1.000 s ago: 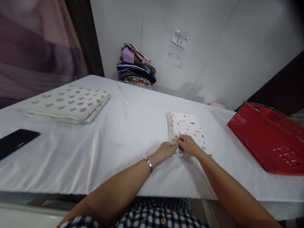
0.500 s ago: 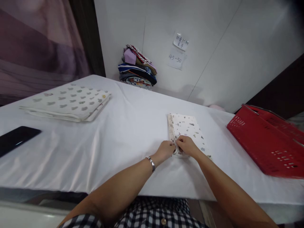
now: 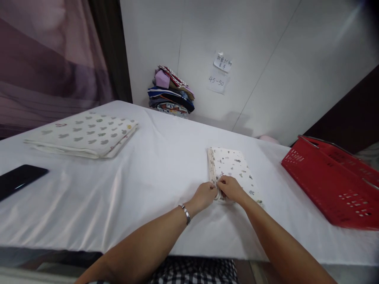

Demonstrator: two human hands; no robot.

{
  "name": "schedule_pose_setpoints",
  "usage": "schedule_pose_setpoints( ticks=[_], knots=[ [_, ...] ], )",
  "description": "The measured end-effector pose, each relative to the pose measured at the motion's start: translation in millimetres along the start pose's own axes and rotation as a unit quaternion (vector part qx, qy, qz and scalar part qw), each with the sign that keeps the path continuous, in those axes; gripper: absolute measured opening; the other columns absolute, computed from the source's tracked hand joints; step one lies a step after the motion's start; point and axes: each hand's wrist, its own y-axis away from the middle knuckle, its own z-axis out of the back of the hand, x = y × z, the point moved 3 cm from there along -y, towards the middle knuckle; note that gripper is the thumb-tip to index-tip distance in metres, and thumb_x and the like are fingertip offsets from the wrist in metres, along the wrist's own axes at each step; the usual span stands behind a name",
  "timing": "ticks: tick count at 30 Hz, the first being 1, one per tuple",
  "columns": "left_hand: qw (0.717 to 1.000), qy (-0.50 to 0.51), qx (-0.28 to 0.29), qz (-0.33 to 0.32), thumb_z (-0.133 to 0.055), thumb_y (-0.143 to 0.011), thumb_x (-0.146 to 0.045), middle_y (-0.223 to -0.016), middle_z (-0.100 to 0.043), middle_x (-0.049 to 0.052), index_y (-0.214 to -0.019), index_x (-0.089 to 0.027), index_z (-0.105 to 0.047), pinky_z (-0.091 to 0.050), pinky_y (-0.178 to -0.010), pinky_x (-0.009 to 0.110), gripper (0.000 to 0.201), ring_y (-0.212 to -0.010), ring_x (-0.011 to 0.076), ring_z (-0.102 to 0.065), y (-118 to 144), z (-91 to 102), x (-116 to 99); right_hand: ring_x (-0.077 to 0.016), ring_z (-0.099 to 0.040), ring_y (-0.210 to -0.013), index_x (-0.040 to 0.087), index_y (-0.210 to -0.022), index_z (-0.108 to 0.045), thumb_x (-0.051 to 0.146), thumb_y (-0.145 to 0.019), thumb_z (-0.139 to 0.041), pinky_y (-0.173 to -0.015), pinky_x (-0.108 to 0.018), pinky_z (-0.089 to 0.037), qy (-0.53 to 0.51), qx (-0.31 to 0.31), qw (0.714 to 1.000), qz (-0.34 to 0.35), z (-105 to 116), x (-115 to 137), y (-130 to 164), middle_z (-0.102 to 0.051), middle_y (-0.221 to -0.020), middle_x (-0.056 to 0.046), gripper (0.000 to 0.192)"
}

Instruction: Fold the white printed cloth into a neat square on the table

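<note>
Under both hands: one small folded white printed cloth [image 3: 233, 169], near corner pinched by my left hand [image 3: 204, 194] and right hand [image 3: 231, 188]. Right of them, one red plastic basket [image 3: 331, 181]; far left, one larger folded cloth [image 3: 85, 132].

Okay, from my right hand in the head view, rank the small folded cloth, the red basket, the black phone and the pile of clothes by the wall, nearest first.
1. Small folded cloth, under the right hand.
2. Red basket, to the right.
3. Pile of clothes, at the far wall.
4. Black phone, at the far left edge.

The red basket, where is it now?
The red basket sits at the table's right edge, to the right of the folded cloth.
</note>
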Motion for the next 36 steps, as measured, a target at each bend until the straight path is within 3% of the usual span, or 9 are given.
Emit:
schedule_pose_setpoints(
  ticks=[8, 15, 18, 20, 22, 26, 31, 36],
  knots=[
    [1.000, 0.001, 0.012, -0.012, -0.042, -0.071, -0.027, -0.055, -0.045, -0.003, -0.057, -0.018, -0.045, -0.030, -0.051, 0.023, 0.017, -0.056, 0.0108, -0.042, 4, 0.4, -5, -0.0107, -0.049, -0.046, 0.020, -0.059, -0.049, 0.033, -0.075, -0.047, -0.050, -0.021, -0.036, -0.055, 0.004, 0.998, 0.021, -4, -4, 2, -0.050, -0.045, 0.005, 0.021],
    [0.999, -0.036, 0.020, -0.034, -0.054, -0.069, -0.039, -0.058, -0.045, -0.004, -0.060, -0.018, -0.046, -0.026, -0.049, 0.023, 0.025, -0.056, 0.0102, -0.039, 13, -3.4, -7, -0.0098, -0.043, -0.039, 0.020, -0.066, -0.049, 0.040, -0.080, -0.041, -0.040, -0.021, -0.033, -0.146, 0.122, 0.982, 0.009, -5, -19, -4, -0.051, -0.046, 0.004, 0.026],
    [0.998, -0.061, 0.013, -0.023, -0.054, -0.070, -0.038, -0.056, -0.044, -0.004, -0.058, -0.017, -0.044, -0.025, -0.049, 0.023, 0.026, -0.054, 0.0100, -0.039, 14, -3.6, -6, -0.0120, -0.052, -0.054, 0.019, -0.070, -0.054, 0.036, -0.080, -0.043, -0.052, -0.023, -0.041, -0.103, 0.049, 0.990, 0.084, 7, -16, -16, -0.059, -0.060, 0.001, 0.022],
    [0.997, -0.069, 0.006, -0.017, -0.054, -0.070, -0.039, -0.056, -0.046, -0.004, -0.058, -0.017, -0.045, -0.025, -0.049, 0.022, 0.026, -0.055, 0.0104, -0.039, 14, -3.2, -6, -0.0150, -0.058, -0.073, 0.019, -0.079, -0.058, 0.032, -0.080, -0.043, -0.069, -0.028, -0.045, -0.050, -0.043, 0.987, 0.145, 14, -12, -30, -0.064, -0.079, -0.002, 0.020],
    [0.997, -0.069, -0.002, -0.021, -0.052, -0.073, -0.041, -0.057, -0.048, -0.003, -0.058, -0.017, -0.046, -0.026, -0.050, 0.022, 0.028, -0.056, 0.0107, -0.040, 14, -2.9, -7, -0.0190, -0.055, -0.098, 0.019, -0.094, -0.059, 0.029, -0.081, -0.042, -0.087, -0.033, -0.042, 0.005, -0.096, 0.977, 0.191, 16, -9, -48, -0.062, -0.104, -0.007, 0.024],
    [0.995, -0.096, -0.012, -0.027, -0.046, -0.078, -0.044, -0.056, -0.047, -0.003, -0.055, -0.017, -0.045, -0.026, -0.051, 0.023, 0.036, -0.054, 0.0107, -0.039, 15, -2.7, -7, -0.0234, -0.031, -0.130, 0.016, -0.124, -0.048, 0.034, -0.084, -0.040, -0.105, -0.039, -0.025, 0.091, -0.069, 0.974, 0.195, 5, -8, -86, -0.041, -0.138, -0.012, 0.044],
    [0.987, -0.158, -0.015, -0.033, -0.045, -0.079, -0.038, -0.055, -0.049, -0.001, -0.053, -0.017, -0.047, -0.025, -0.051, 0.024, 0.033, -0.055, 0.0121, -0.040, 17, -3.0, -9, -0.0239, -0.017, -0.137, 0.012, -0.138, -0.032, 0.038, -0.091, -0.027, -0.108, -0.043, -0.014, 0.157, -0.019, 0.977, 0.141, -10, -10, -100, -0.026, -0.147, -0.012, 0.054],
    [0.982, -0.184, -0.014, -0.030, -0.044, -0.080, -0.037, -0.056, -0.052, 0.000, -0.054, -0.018, -0.049, -0.024, -0.052, 0.024, 0.033, -0.054, 0.0124, -0.040, 19, -2.1, -13, -0.0231, -0.016, -0.137, 0.017, -0.135, -0.036, 0.044, -0.090, -0.028, -0.107, -0.044, -0.015, 0.141, -0.019, 0.978, 0.153, -2, -8, -108, -0.025, -0.148, -0.010, 0.053]
  ],
)
